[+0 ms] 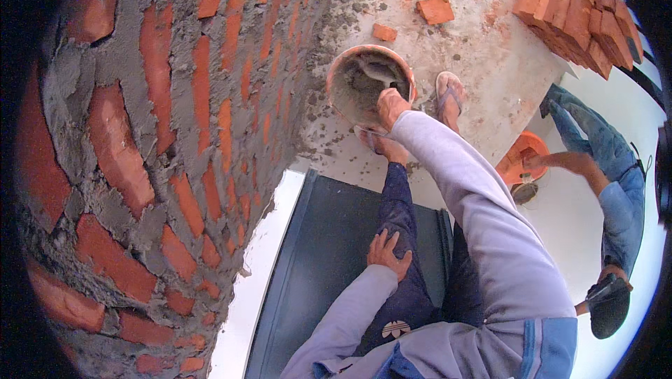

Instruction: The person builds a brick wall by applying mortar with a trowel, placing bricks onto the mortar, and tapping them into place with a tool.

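My right hand [393, 107] reaches down into a round bucket [409, 64] of grey mortar [355, 92], its fingers closed round the handle of a trowel [379, 69]. The trowel's blade lies in the mortar, partly coated with it. On my dark-trousered leg [397, 221], just above the knee, rests my left hand [390, 256], its fingers spread and holding nothing. My sandalled feet [449, 93] stand close to the bucket, one on its right side and one at its near edge.
A brick wall [154, 134] with rough mortar joints fills the left side. Stacked bricks [574, 11] stand at the far right, and broken brick pieces [435, 11] lie on the spattered floor. At right, a person in blue [616, 176] bends with a hand at an orange bucket [519, 157].
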A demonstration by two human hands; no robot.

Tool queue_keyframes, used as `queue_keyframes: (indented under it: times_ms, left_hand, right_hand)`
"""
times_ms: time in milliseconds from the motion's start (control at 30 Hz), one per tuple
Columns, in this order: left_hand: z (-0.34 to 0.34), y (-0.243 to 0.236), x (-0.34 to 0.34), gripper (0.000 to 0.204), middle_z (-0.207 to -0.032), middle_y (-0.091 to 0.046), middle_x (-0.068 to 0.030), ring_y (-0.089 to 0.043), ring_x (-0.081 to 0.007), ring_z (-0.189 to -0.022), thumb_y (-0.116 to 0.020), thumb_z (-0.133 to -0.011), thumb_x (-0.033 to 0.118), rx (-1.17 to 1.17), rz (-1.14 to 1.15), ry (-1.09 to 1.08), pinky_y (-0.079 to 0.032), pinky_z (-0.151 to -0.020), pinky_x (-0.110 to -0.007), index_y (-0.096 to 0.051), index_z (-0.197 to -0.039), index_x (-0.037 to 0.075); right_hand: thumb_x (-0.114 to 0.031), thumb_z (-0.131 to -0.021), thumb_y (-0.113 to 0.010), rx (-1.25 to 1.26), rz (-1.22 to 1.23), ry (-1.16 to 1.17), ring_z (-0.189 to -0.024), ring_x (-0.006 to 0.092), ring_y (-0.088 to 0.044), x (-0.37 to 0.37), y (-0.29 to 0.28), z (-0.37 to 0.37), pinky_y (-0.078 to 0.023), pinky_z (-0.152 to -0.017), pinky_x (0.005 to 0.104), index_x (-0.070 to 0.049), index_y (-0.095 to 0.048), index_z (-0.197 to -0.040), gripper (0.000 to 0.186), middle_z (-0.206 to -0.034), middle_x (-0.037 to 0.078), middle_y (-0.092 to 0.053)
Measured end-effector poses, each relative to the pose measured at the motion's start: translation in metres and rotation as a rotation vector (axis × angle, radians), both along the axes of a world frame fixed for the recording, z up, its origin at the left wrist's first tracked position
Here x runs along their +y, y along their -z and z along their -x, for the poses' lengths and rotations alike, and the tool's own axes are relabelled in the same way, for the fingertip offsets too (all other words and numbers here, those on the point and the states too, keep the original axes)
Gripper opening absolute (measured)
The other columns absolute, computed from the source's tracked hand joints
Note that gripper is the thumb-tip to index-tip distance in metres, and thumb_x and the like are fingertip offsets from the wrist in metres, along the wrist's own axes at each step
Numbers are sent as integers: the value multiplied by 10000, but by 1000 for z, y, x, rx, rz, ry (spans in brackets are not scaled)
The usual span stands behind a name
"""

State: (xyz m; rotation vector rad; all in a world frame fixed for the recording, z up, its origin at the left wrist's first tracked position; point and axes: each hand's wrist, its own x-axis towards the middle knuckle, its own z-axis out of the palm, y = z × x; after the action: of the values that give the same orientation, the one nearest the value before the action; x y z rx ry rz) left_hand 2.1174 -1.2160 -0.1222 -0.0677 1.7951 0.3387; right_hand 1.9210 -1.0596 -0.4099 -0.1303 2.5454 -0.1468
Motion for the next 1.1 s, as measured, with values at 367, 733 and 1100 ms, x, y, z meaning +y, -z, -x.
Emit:
queue_keyframes:
  times_ms: [367,733,1100]
  left_hand:
    - [3,-3,-10,638,-1446,-385,-182,-318,-371,-1352,-669,-782,434,61,-27,-30,-256,-1126,-446,-527,-1324,129]
    - [-10,-4,-34,621,-1423,-409,-195,-335,-393,-1336,-687,-772,416,70,-22,-95,-273,-1116,-461,-550,-1289,99]
    - [-1,-3,-45,609,-1388,-449,-197,-384,-398,-1303,-696,-755,393,113,-69,-103,-290,-1109,-456,-570,-1265,86]
  right_hand:
    - [-197,-793,-534,-142,348,381,-733,360,-660,29,15,-66,-534,-665,457,-14,-666,-744,231,-781,186,-653]
    - [-238,-723,-649,-436,708,816,-943,419,-637,-50,13,-46,-500,-806,470,45,-648,-951,364,-944,292,-651]
    - [-42,-706,-591,-498,1256,850,-598,116,-530,-2,-8,-53,-419,-522,267,-38,-600,-998,292,-757,29,-571]
